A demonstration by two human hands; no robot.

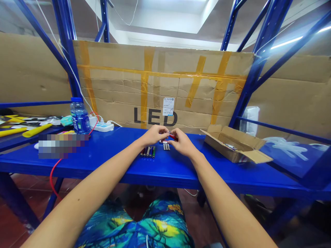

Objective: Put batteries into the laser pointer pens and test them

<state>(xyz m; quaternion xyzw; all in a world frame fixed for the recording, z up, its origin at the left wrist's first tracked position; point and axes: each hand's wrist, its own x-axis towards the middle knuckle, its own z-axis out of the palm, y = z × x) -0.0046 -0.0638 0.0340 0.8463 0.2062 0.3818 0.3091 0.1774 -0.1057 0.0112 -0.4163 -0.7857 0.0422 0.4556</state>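
Observation:
My right hand (181,142) is closed around a slim red tube (173,137), held slantwise just above the blue table (108,155). At the tube's upper left end, my left hand (154,135) has thumb and finger pinched together; whatever sits between those fingertips is too small to make out. Below the left hand lies a row of several slim metal tubes (148,152) in dark, purple, grey and green, side by side. Beneath the red tube, several small silver round pieces (166,146) stand in neat rows. Partly hidden behind my fingers is another small reddish item.
An open cardboard box (230,144) with metallic pieces stands at right. On the left are a blue-capped bottle (79,117), a white power strip (102,126) and a red cable (53,175). A cardboard wall (116,89) and blue frame posts (252,69) border the table.

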